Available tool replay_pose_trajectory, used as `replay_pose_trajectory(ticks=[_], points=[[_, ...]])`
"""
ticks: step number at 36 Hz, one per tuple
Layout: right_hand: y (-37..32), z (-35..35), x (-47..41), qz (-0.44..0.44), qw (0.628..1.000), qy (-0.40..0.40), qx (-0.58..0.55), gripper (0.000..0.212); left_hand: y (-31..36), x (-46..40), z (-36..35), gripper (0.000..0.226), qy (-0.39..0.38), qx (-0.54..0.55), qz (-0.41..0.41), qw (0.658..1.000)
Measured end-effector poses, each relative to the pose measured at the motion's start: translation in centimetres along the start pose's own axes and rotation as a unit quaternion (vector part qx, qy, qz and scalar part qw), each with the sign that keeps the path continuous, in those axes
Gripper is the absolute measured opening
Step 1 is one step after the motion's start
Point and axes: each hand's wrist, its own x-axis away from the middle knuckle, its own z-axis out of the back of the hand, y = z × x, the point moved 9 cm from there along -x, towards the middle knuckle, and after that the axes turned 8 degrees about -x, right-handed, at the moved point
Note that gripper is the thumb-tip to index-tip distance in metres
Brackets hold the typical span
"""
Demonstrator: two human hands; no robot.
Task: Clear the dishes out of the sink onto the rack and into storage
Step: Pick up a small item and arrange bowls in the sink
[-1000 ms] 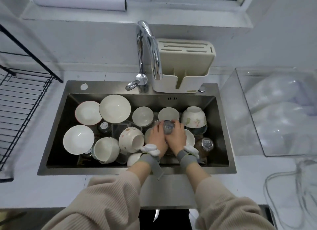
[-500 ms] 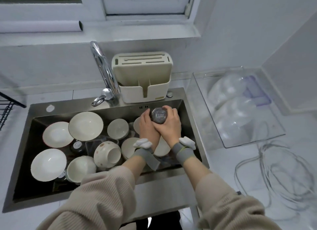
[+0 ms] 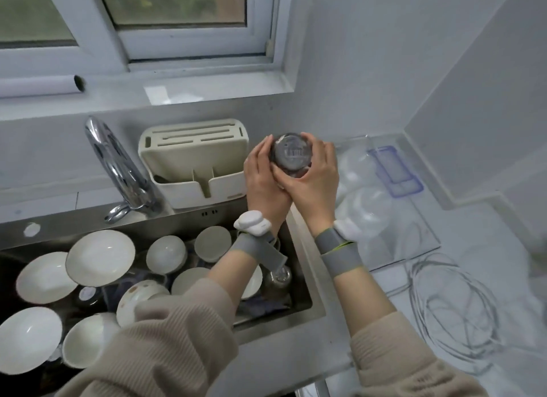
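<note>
Dishes fill the steel sink (image 3: 302, 266) down at seven o'clock of the scene: white bowls and plates crowd its basin, the widest plate (image 3: 100, 258) tilted against its neighbours near the back wall, another plate (image 3: 28, 339) at the lower left, a speckled bowl (image 3: 139, 297) tipped on its side near the middle. Over at three o'clock a clear plastic tray (image 3: 426, 228) sits on the white counter with cloudy see-through containers in it, and a tangle of thin wire lies on the counter just below it. A cream knife-and-utensil holder (image 3: 192, 162) stands behind the sink at twelve o'clock from the basin, with the chrome tap (image 3: 118, 165) to its left, at ten o'clock. Smallest of all is the glass cup (image 3: 290, 155), held upside down, base toward me, raised above the sink's far right corner, between the holder and the tray. The left hand (image 3: 263, 183) wraps its fingers around the cup's left side, and the right hand (image 3: 316, 180) curls round the right side with the thumb under it, so both hands clasp it together. Grey bands with white pods circle both wrists.
</note>
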Motion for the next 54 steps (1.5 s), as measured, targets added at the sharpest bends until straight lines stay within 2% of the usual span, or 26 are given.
replay_pose_trajectory(ticks=[4, 8, 17, 22, 25, 31, 35, 41, 49, 52, 54], points=[[1.9, 2.8, -2.1, -0.016, 0.999, 0.031, 0.005, 0.068, 2.6, -1.4, -2.8, 0.064, -0.047, 0.003, -0.021, 0.999], [5.5, 4.5, -3.3, -0.052, 0.998, 0.030, 0.004, 0.069, 3.3, -1.6, -6.8, 0.063, -0.125, -0.011, -0.021, 0.992], [12.5, 3.0, -3.1, -0.151, 0.985, -0.082, 0.031, 0.064, 0.4, 0.0, -12.4, 0.062, -0.215, -0.108, 0.004, 0.971], [14.7, 0.2, -2.5, -0.177, 0.967, -0.167, 0.072, 0.066, -2.1, 0.9, -14.2, 0.061, -0.290, -0.246, 0.015, 0.925], [15.9, -1.7, -2.1, -0.187, 0.949, -0.227, 0.112, 0.068, -2.7, 1.2, -15.0, 0.060, -0.334, -0.314, -0.008, 0.889], [16.8, -4.6, -1.6, -0.145, 0.912, -0.320, 0.213, 0.040, -3.1, 1.8, -16.2, 0.040, -0.382, -0.407, -0.009, 0.830], [17.2, -5.5, -1.3, -0.131, 0.902, -0.335, 0.238, 0.033, -3.3, 1.9, -16.4, 0.033, -0.395, -0.434, 0.010, 0.810], [18.0, -6.3, -0.7, -0.133, 0.894, -0.345, 0.254, 0.031, -3.2, 1.8, -16.8, 0.037, -0.429, -0.474, 0.000, 0.769], [18.0, -6.4, -1.1, -0.124, 0.881, -0.361, 0.280, 0.034, -2.7, 1.8, -16.9, 0.040, -0.436, -0.490, -0.018, 0.755], [17.7, -6.4, -1.5, -0.119, 0.876, -0.369, 0.286, 0.032, -3.0, 1.6, -16.8, 0.037, -0.422, -0.466, -0.009, 0.778], [17.4, -6.3, -1.8, -0.127, 0.879, -0.370, 0.271, 0.031, -3.3, 1.5, -16.9, 0.037, -0.409, -0.422, -0.004, 0.809]])
